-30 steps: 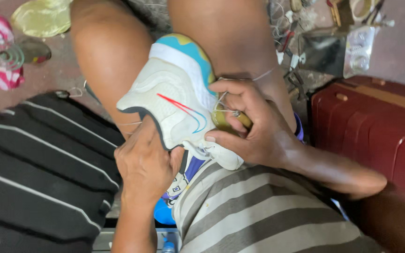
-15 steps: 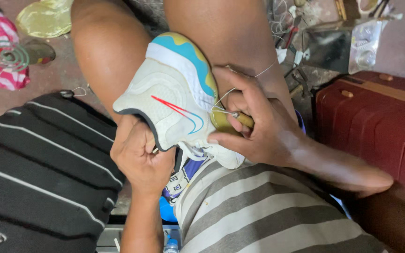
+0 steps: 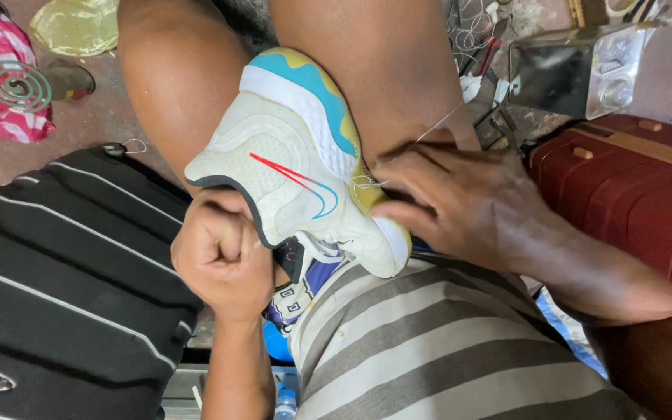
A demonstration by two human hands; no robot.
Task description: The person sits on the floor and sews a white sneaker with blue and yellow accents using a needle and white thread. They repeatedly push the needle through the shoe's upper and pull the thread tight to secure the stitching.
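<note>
Nearest you, your striped shirt (image 3: 445, 350) fills the lower frame, grey and cream bands running across it. Just above it, your left hand (image 3: 223, 257) is closed into a fist, fingers (image 3: 231, 233) curled tight together against the dark-edged collar of the white sneaker (image 3: 289, 171). That sneaker lies wedged between your bare knees, its side turned up toward you, showing a red and blue streak on the white upper and a sole banded in blue and yellow. Your right hand (image 3: 468, 202) rests against the sole side of the sneaker near its yellow edge, fingers held close together and bent onto it; whether they pinch anything cannot be told, since the fingertips are hidden. A thin pale thread (image 3: 439, 123) rises from that hand, and a small loop of thread (image 3: 367, 183) lies on the sneaker beside it. To your left, a black suitcase (image 3: 48, 264) with thin white stripes lies flat. To your right, a dark red case (image 3: 631, 179) stands just beside your forearm. Farther off, on the floor, a green spiral coil (image 3: 17, 84) rests on pink patterned cloth (image 3: 9, 117), and a clear plastic box (image 3: 585, 66) sits among loose tools.
</note>
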